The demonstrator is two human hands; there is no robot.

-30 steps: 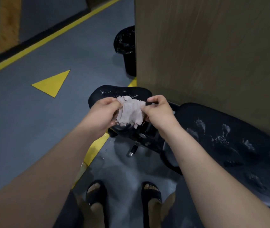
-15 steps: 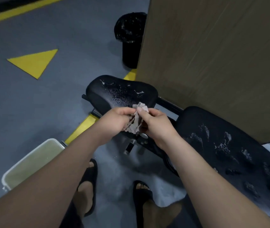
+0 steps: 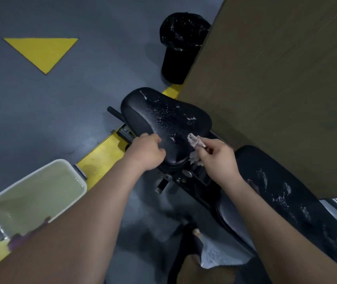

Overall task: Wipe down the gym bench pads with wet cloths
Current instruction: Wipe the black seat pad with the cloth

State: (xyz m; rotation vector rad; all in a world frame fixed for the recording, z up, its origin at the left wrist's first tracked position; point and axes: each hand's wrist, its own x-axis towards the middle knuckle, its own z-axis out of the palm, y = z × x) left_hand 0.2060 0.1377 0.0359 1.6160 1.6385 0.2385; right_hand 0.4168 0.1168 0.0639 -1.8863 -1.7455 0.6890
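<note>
Black seat pad (image 3: 163, 119): seen from the head camera, it sits in the middle of the frame, speckled with white foam and droplets across its top
Back pad (image 3: 286, 191): black, to the right of the seat pad and apart from it, streaked with white foam patches
Cloth (image 3: 195, 142): pale and crumpled, bunched at the near right corner of the seat pad, touching its surface
Right hand (image 3: 218, 158): pinches the cloth between thumb and fingertips, with part of the cloth hanging below the fingers
Left hand (image 3: 147, 150): fingers curled into a loose fist over the near left edge of the seat pad, nothing seen inside it; I cannot tell whether it touches the pad
Basin (image 3: 63, 161): white, rectangular, on the floor at lower left, holding cloudy water
Bin (image 3: 181, 48): black, lined with a black bag, standing beyond the seat pad beside the wooden panel (image 3: 276, 89)
Floor (image 3: 30, 119): grey, marked with 1 yellow triangle (image 3: 42, 52) and a yellow line (image 3: 102, 154) running under the bench frame
Foot (image 3: 190, 242): in a dark sandal, blurred, below the bench frame
</note>
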